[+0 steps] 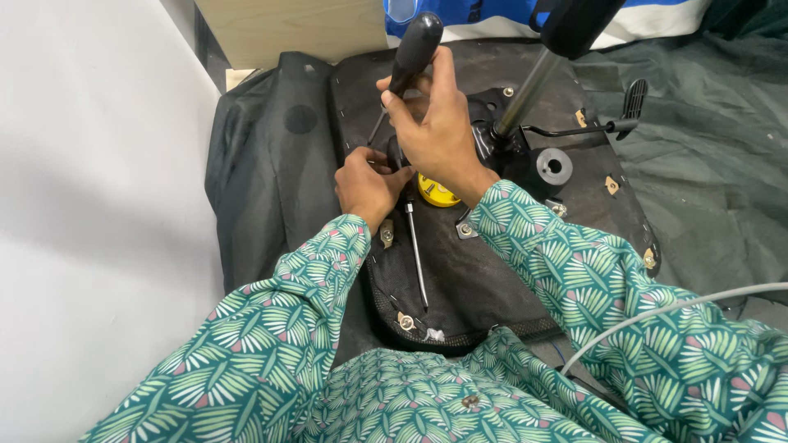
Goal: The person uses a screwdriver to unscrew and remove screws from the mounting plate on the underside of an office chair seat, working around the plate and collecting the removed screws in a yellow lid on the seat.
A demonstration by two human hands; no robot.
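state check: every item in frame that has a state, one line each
right hand: closed around the black-handled screwdriver, tip angled down at the seat.
black-handled screwdriver: held, tilted.
left hand: pressed on the seat beside the tip.
second screwdriver: lying loose on the seat.
chair seat: upside down, underside up.
metal column: standing in the mechanism plate.
side lever: attached, sticking out.

Blue-and-white bag [509,20], top edge
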